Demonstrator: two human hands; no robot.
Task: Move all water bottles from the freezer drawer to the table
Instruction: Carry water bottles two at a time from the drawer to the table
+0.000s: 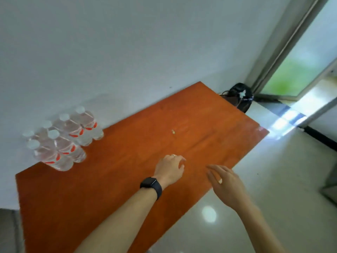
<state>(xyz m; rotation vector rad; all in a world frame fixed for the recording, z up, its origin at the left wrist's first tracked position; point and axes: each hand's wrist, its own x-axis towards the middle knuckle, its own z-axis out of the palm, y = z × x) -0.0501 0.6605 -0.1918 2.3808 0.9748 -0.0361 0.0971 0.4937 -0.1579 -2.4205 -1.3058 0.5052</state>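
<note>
Several clear water bottles (63, 139) with white caps and red-marked labels stand upright in a tight cluster at the far left of the orange wooden table (127, 161), close to the white wall. My left hand (170, 168), with a ring and a dark watch on the wrist, hovers over the middle of the table with fingers loosely curled and nothing in it. Near the table's front edge my right hand (226, 185) is spread flat with fingers apart, also holding nothing. Both hands are well to the right of the bottles. The freezer drawer is out of view.
A small pale scrap (173, 132) lies on the table. A black bag (241, 99) sits past the table's far end by a glass door (295, 73). Glossy tiled floor (273, 179) lies to the right, and a grey object (330, 190) shows at the right edge.
</note>
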